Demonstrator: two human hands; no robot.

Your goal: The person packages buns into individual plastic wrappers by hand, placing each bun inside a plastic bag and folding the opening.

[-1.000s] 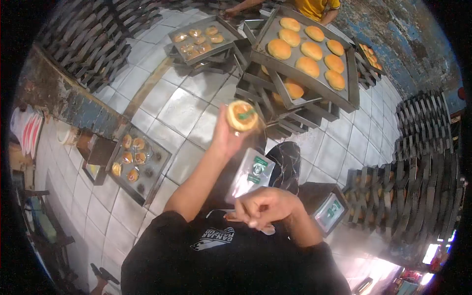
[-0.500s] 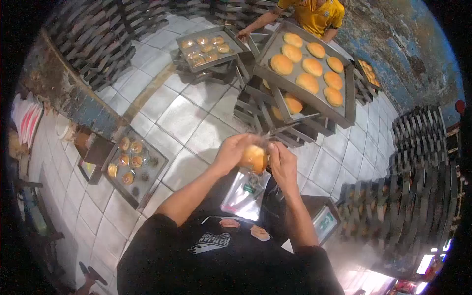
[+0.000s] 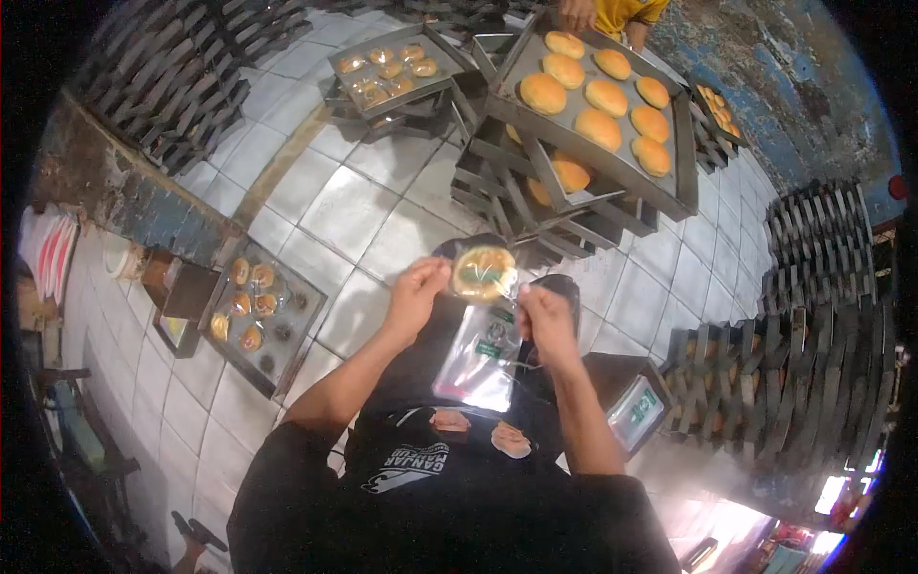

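Observation:
A round golden bun in a clear plastic bag with a green print hangs between my two hands, above my lap. My left hand pinches the bag at its left side. At the bag's lower right, the fingers of my right hand are closed on its edge. Just below the bun, a stack of flat clear bags with green print lies on my lap.
Ahead stands a pile of metal trays; its top tray carries several unwrapped buns. A co-worker's hand rests at its far edge. Bagged buns fill another tray at the back left. On my left, a tray holds several bagged buns. An open box sits at my right.
My hands have moved apart, and the bun now shows its face through the printed bag. The co-worker's hand has gone from the back-left tray to the large bun tray.

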